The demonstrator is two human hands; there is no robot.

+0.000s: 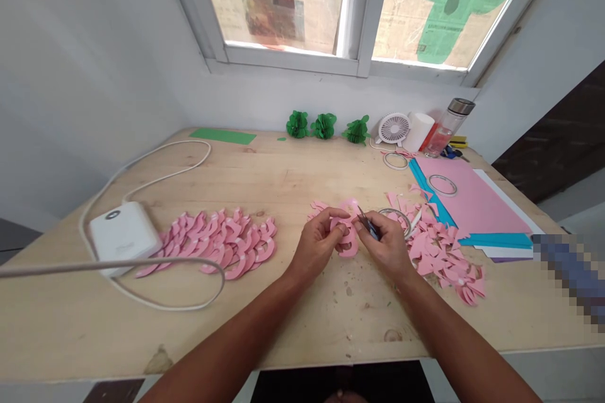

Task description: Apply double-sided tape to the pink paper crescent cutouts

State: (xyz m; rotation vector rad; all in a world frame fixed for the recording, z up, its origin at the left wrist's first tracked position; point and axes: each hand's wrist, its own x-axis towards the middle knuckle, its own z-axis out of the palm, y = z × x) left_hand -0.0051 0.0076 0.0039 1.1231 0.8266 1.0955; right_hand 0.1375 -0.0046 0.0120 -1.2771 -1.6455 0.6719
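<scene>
My left hand [317, 240] pinches a curved pink paper cutout [348, 247] between thumb and fingers, above the middle of the wooden table. My right hand [388, 245] is closed around small dark-handled scissors [369, 225], whose blades point up and left beside the paper. Right of that hand lies a heap of pink paper scraps [442, 258]. To the left, many curved pink cutouts [227, 242] are spread in overlapping rows. A few pink pieces lie just behind my left fingers. My fingers hide part of the held paper and of the scissor handles.
A white power bank [123, 236] with a looping cable sits at left. Green paper ornaments [324, 127], a small fan [394, 130] and a glass bottle [444, 132] stand along the back. Pink sheets [477, 201] and tape rolls [442, 185] lie at right; a green strip [223, 136] lies back left.
</scene>
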